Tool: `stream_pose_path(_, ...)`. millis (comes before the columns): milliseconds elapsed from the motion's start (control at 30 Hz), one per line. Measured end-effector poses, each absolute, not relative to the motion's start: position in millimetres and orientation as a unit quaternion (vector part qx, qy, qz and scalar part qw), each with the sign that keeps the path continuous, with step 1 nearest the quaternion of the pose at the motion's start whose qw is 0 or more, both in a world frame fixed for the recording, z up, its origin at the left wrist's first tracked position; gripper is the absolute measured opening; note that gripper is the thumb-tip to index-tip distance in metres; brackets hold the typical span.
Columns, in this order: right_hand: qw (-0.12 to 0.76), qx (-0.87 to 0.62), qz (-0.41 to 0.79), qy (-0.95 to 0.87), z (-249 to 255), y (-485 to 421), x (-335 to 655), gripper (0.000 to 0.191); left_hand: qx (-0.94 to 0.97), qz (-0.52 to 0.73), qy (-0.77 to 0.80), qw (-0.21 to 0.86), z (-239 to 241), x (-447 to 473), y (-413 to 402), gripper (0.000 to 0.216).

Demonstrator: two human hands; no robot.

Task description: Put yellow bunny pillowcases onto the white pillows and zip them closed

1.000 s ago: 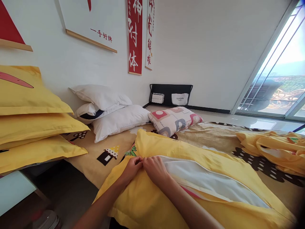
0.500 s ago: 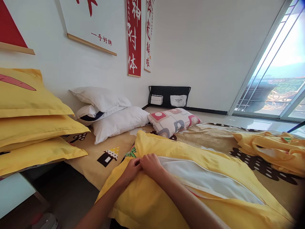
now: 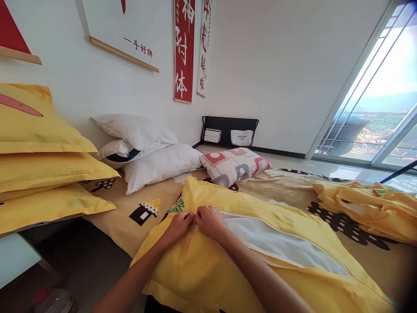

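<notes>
A yellow pillowcase (image 3: pixel 208 269) with a white pillow (image 3: pixel 280 243) showing through its long open slit lies on the bed in front of me. Both hands meet at the left end of that slit. My left hand (image 3: pixel 178 224) pinches the yellow fabric there, fingers closed. My right hand (image 3: pixel 210 221) is closed too, its fingertips pressed on the same spot at the opening's end, where a small zip pull may sit; it is too small to make out.
Three yellow-cased pillows (image 3: pixel 48 174) are stacked at the left. White pillows (image 3: pixel 156 161) and a patterned pillow (image 3: pixel 234 164) lie near the wall. Crumpled yellow cloth (image 3: pixel 368 204) lies at the right. A patterned blanket (image 3: pixel 146 204) covers the bed; a large window (image 3: pixel 384 108) is beyond.
Both hands have stayed at the left end of the slit, with only small finger shifts. The view has drifted slightly.
</notes>
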State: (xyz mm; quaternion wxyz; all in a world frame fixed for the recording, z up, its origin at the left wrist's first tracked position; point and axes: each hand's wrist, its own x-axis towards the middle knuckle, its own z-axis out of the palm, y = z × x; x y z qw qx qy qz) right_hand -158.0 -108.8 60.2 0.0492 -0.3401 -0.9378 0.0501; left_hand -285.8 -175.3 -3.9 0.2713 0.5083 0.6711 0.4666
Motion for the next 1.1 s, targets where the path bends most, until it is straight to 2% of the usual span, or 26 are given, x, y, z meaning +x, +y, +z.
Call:
stream_pose_path(433,0.087,-0.348,0.113,-0.927,59.0,-114.6,-154.7,0.026,0.428,0.567,0.598,0.371,-4.7,-280.6,-174.7,0.039)
stream_pose_path(667,0.096,-0.349,0.118,-0.925,58.4,-113.9,-151.8,0.025,0.428,0.583,0.613,0.318,-3.1,-276.8,-174.2,0.035)
stream_pose_path(900,0.115,-0.343,0.156,-0.919,57.8,-110.0,-150.1,0.024,0.406,0.566,0.646,0.313,1.4,-279.8,-174.4,0.049)
stream_pose_path(1100,0.125,-0.338,0.156,-0.920,53.7,-112.4,-147.6,0.023,0.449,0.534,0.637,0.328,1.3,-281.5,-168.9,0.037)
